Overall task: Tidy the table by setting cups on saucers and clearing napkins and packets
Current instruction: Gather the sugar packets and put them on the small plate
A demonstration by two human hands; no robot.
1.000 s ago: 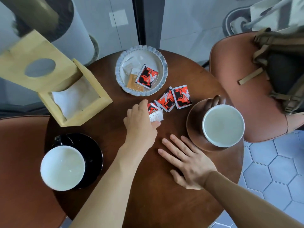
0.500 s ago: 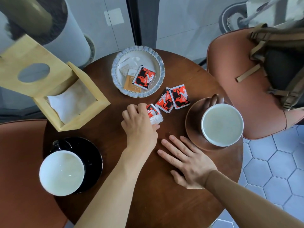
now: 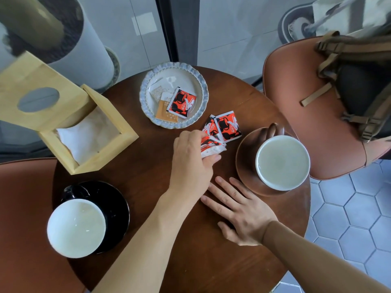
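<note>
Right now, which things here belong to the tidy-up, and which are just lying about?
Job:
left hand gripping packets
loose packets
scalloped dish
black cup on saucer
brown cup on saucer
napkin box

Lying about:
backpack
chairs

I see a round wooden table [image 3: 148, 178] with a brown chair [image 3: 300, 106] at its far right, and on the seat a tan-strapped backpack [image 3: 359, 81]. A second brown chair [image 3: 23, 218] sits at the left. Pale hexagonal floor tiles [image 3: 349, 218] show lower right.
</note>
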